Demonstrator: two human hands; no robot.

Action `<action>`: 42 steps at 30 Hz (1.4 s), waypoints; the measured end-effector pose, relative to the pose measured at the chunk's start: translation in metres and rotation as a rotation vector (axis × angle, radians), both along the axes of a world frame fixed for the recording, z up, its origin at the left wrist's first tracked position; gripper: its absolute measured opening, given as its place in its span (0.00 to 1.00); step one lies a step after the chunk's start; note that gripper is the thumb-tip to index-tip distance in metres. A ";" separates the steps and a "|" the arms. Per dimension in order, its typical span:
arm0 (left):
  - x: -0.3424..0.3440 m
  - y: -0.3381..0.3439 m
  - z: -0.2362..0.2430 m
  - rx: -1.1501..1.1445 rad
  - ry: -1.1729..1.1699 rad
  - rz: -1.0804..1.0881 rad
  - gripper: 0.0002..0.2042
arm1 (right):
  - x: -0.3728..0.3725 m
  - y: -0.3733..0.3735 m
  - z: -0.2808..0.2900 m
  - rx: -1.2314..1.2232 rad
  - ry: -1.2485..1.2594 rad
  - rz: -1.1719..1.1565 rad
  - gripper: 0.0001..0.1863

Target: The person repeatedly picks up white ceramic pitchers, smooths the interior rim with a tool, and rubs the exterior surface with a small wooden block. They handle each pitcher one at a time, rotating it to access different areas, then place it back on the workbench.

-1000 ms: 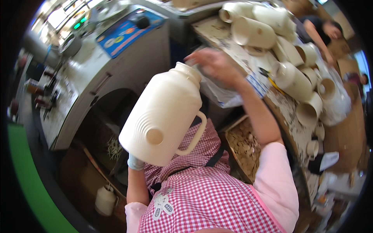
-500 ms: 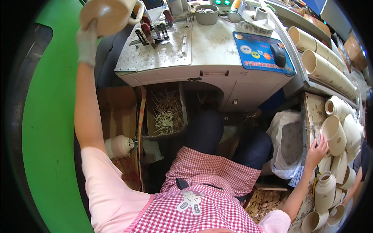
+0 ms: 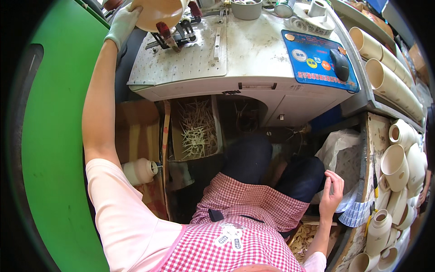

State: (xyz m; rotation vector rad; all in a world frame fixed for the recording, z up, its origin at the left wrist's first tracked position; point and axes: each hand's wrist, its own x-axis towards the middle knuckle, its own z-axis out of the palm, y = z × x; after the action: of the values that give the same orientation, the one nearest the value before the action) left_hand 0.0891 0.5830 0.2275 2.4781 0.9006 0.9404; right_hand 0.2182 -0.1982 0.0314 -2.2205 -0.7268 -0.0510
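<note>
Left hand (image 3: 121, 25), in a pale work glove, grips a cream unglazed ceramic jug (image 3: 158, 12) at the far-left corner of the white machine bench (image 3: 253, 54) — step in hand looks like seating it by the bench's red-handled clamp (image 3: 170, 34). Right hand (image 3: 331, 195), bare, fingers loosely open, holds nothing — rests below the bench nr the knee. Next move calls for steady alignment w/ the clamp.

Cream jug (image 3: 158, 12) cut off above
</note>
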 end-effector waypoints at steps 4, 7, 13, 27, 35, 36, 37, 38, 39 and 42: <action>0.002 0.001 -0.005 -0.057 -0.047 -0.074 0.21 | -0.002 0.012 -0.004 0.020 0.016 -0.007 0.07; -0.002 -0.032 -0.001 -0.275 -0.080 -0.197 0.23 | -0.009 0.023 -0.008 0.042 0.057 0.056 0.07; -0.120 -0.128 -0.059 -0.219 -0.571 -0.155 0.20 | -0.039 0.007 -0.024 0.010 0.123 0.073 0.09; -0.387 -0.262 -0.373 0.110 1.084 -0.056 0.26 | -0.132 0.020 -0.013 0.013 0.230 0.213 0.08; -0.355 -0.326 -0.164 0.030 0.354 0.107 0.22 | -0.064 -0.087 0.005 -0.021 -0.224 -0.297 0.10; -0.346 -0.354 -0.133 -0.202 0.120 -0.057 0.20 | -0.038 -0.110 0.009 -0.064 -0.228 -0.389 0.10; -0.333 -0.373 -0.106 -0.315 0.069 -0.151 0.20 | -0.008 -0.127 0.009 -0.122 -0.302 -0.460 0.10; -0.308 -0.385 -0.088 -0.347 0.022 -0.424 0.19 | 0.023 -0.145 0.009 -0.199 -0.340 -0.492 0.10; -0.283 -0.397 -0.077 -0.367 -0.091 -0.685 0.19 | 0.057 -0.160 0.005 -0.237 -0.448 -0.502 0.10; -0.200 -0.407 -0.091 -0.857 0.060 -1.187 0.23 | 0.141 -0.194 -0.009 -0.545 -0.526 -0.363 0.14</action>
State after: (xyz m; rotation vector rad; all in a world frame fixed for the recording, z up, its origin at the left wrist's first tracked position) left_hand -0.1113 0.1764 0.1362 1.7403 -0.2345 0.0133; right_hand 0.3588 -0.3926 0.0225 -2.8858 -0.6469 -0.7150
